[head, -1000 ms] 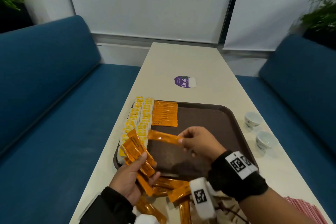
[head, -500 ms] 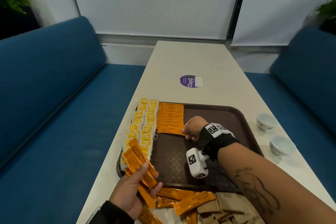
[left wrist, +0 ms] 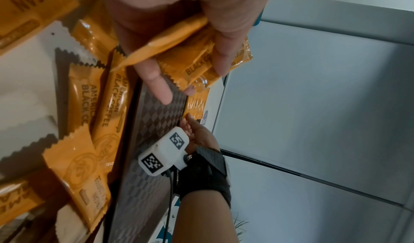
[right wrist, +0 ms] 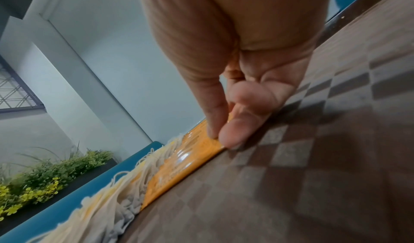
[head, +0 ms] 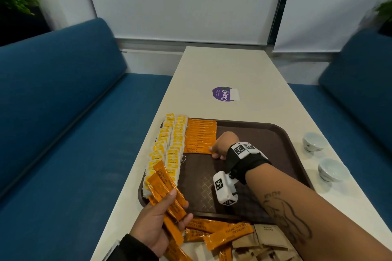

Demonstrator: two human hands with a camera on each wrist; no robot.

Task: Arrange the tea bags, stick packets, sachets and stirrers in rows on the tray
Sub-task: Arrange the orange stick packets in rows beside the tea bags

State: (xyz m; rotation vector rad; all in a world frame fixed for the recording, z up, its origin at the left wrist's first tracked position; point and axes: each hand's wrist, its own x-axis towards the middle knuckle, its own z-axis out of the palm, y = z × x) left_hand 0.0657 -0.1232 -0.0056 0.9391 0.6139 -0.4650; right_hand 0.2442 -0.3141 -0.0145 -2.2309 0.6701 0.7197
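Note:
A brown tray (head: 273, 131) lies on the white table. Along its left side run two rows of yellow tea bags (head: 170, 148), and beside them a row of orange stick packets (head: 201, 135). My right hand (head: 214, 151) reaches over the tray and pinches the right end of the nearest packet (right wrist: 190, 158) in that row between thumb and forefinger (right wrist: 235, 131); the packet lies flat on the tray. My left hand (head: 180, 205) hovers at the tray's near left corner and grips a fanned bunch of orange stick packets (head: 167, 186), also seen in the left wrist view (left wrist: 201, 59).
Loose orange packets (head: 224, 235) and brown sachets (head: 269, 241) lie on the table in front of the tray. Two small white cups (head: 312, 141) stand right of the tray. A purple sticker (head: 224, 93) is farther back. Blue benches flank the table.
My right hand carried one orange packet forward from near my left hand and set it at the near end of the orange row. The left hand kept its bunch.

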